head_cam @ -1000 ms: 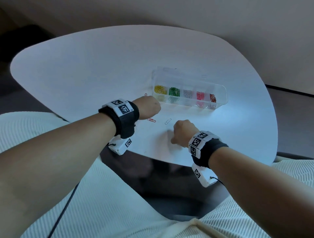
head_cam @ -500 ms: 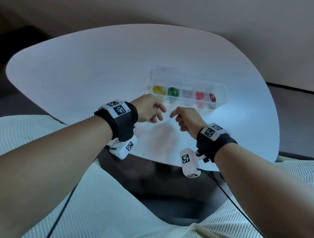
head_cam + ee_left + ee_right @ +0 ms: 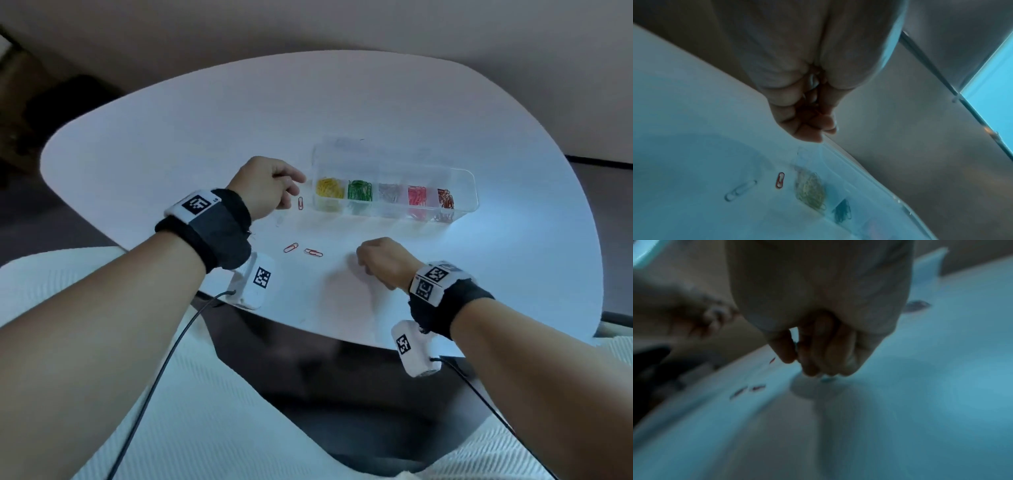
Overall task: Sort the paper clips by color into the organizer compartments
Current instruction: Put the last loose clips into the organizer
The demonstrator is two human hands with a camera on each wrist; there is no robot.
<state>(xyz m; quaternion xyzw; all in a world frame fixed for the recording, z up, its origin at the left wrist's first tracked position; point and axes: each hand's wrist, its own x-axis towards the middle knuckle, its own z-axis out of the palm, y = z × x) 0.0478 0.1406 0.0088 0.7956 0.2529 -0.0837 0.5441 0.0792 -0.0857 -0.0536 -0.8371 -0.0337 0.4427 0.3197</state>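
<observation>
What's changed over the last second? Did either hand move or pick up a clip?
The left hand moved forward from the loose clips to the yellow end of the organizer, beside a red clip. The right hand reached to the middle, then drew back toward the table's near edge, fingers curled. Whether either has a clip in its grip is unclear. The organizer and its sorted clips stayed put.

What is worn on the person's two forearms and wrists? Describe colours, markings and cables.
Both forearms are bare, without sleeves. Each wrist has a black fabric band topped by a white plate with black square code markers. Under each wrist hangs a white camera box, also code-marked, trailing a thin black cable.
</observation>
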